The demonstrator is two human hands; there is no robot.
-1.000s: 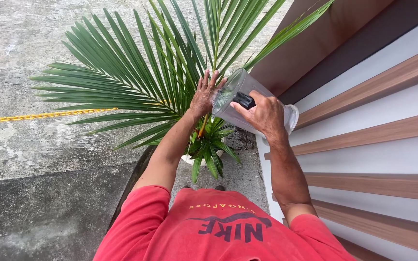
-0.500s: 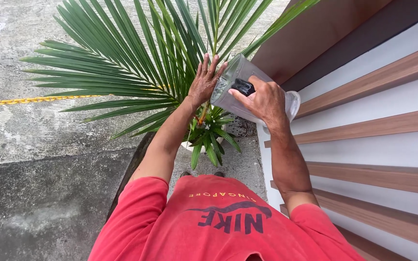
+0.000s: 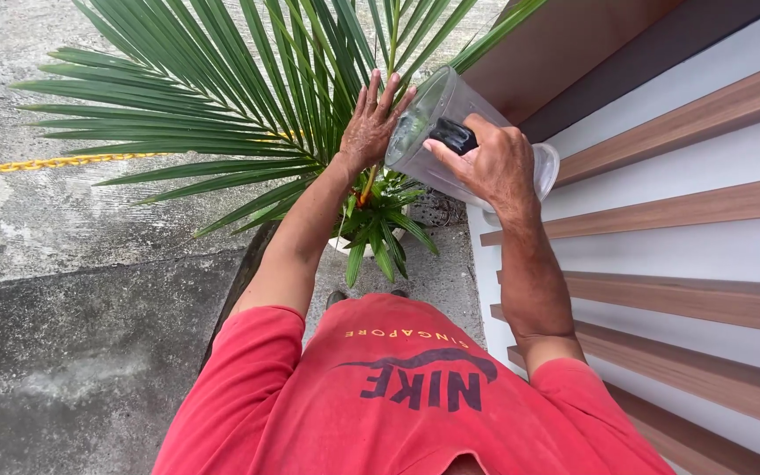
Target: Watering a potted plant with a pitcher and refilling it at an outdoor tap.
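clear plastic jug (image 3: pixel 450 145), tilted mouth-down toward palm plant (image 3: pixel 248 97); right hand (image 3: pixel 490 163) fingers clamped on its black handle (image 3: pixel 452 135); left hand (image 3: pixel 369 127) fingers spread flat just beside jug mouth.

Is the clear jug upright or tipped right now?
Tipped. The jug lies slanted, mouth down toward the palm, base raised; the right hand grips its black handle.

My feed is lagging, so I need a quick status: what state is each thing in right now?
Clear jug: tipped on its side, mouth toward the plant, a little water inside.
Right hand: gripping the jug's black handle.
Left hand: open, fingers spread, by the jug's mouth against the leaves.
Palm plant: upright, fronds spread.
White pot: upright, mostly hidden by leaves.
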